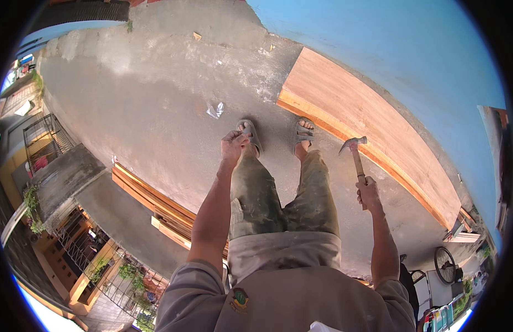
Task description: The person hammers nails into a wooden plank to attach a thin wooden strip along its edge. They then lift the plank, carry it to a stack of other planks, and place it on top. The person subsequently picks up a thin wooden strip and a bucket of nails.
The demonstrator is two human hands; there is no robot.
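My right hand [368,193] grips a claw hammer [358,161] by its wooden handle, with the metal head pointing away from me. My left hand [234,145] is held out above my left sandal, its fingers pinched together; whatever may be in them is too small to make out. Ahead and to the right lies a long box-like wooden panel [361,110], flat on top with a lighter timber edge along its near side. The hammer head appears in front of that edge, and I cannot tell whether it touches the wood.
A blue wall [411,50] runs behind the panel. Several long timber planks [157,202] lie to my left on the concrete floor [140,105]. A crumpled shiny wrapper [215,110] sits near my feet. A wheel [444,265] shows at the lower right.
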